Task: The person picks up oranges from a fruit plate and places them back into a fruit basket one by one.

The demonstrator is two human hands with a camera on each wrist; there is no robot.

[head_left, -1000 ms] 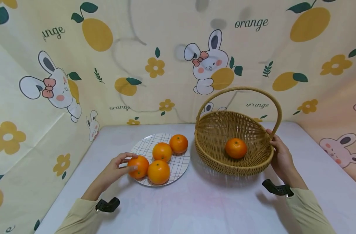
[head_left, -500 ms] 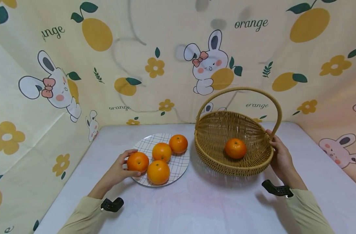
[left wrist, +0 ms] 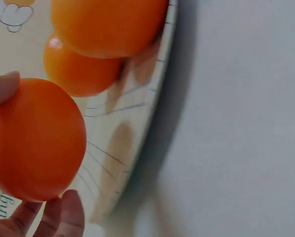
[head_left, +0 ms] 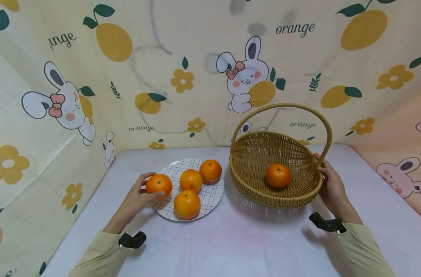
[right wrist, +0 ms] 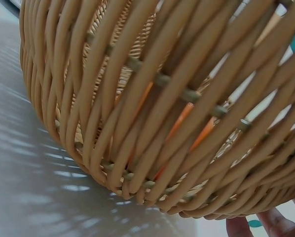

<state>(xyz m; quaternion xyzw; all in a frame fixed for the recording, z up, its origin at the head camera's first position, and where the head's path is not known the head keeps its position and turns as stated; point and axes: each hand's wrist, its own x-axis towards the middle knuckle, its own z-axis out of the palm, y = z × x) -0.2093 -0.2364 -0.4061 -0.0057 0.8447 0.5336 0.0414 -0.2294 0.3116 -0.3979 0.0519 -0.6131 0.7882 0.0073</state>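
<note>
My left hand (head_left: pixel 138 197) grips an orange (head_left: pixel 159 184) between thumb and fingers, over the left side of a round white plate with a grid pattern (head_left: pixel 210 200). In the left wrist view a gap and a shadow on the plate show beneath the held orange (left wrist: pixel 41 140). Several other oranges lie on the plate, the nearest orange (head_left: pixel 187 204) at its front. My right hand (head_left: pixel 332 186) holds the right side of a brown wicker basket (head_left: pixel 239 184), close to the foot of its handle. One orange (head_left: pixel 278 176) sits inside the basket, which tilts toward me.
A pale cloth covers the table (head_left: pixel 231 246). Behind it and at both sides hangs a cream curtain (head_left: pixel 203 92) printed with rabbits, oranges and flowers. The basket's tall arched handle (head_left: pixel 286 105) rises in front of the curtain.
My left hand has closed round the leftmost orange and raised it slightly up and to the left off the plate. My right hand and the basket stay where they were.
</note>
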